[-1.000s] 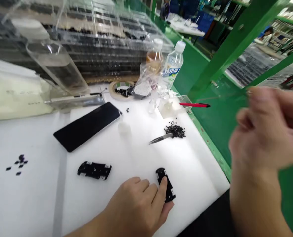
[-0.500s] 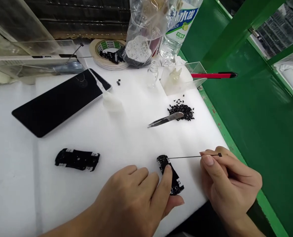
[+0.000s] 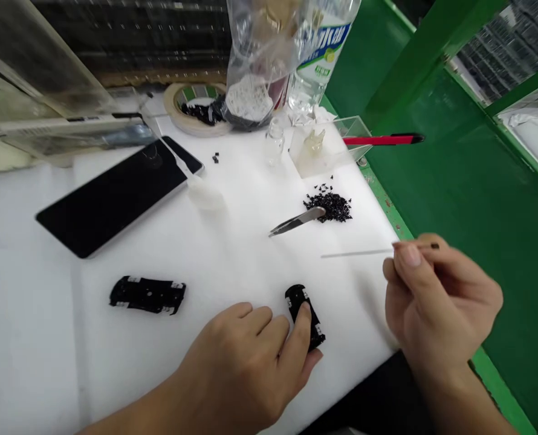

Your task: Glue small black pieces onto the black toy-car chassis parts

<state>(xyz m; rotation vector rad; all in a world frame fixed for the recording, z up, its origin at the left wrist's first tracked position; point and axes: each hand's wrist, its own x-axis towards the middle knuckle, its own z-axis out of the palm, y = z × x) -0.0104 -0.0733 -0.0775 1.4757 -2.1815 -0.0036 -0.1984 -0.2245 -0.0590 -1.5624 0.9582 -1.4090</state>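
My left hand (image 3: pixel 255 350) presses its index finger on a small black toy car chassis (image 3: pixel 295 296), with the thumb at the near edge. The chassis lies on the white foam surface, partly covered by the finger. In my right hand (image 3: pixel 436 296) a thin straight rod (image 3: pixel 357 254) with a small dark block at its rear end is pinched between thumb and index finger. Its tip is raised above the foam, apart from the chassis. A second black chassis (image 3: pixel 149 294) lies to the left. Tweezers (image 3: pixel 296 221) rest against a pile of tiny black parts (image 3: pixel 335 206).
A black-screened phone (image 3: pixel 115 199) lies at the back left, a white spoon-like piece (image 3: pixel 203 192) beside it. Behind stand a tape roll (image 3: pixel 176 115), a plastic bag (image 3: pixel 255 66), a drink bottle (image 3: pixel 321 54), a glass vial (image 3: pixel 274 142) and a clear box (image 3: pixel 357 130) with a red pen (image 3: pixel 382 140).
The rod tip has left the chassis as my right hand moved up and to the right. My left hand keeps its finger on the chassis. The view has shifted slightly.
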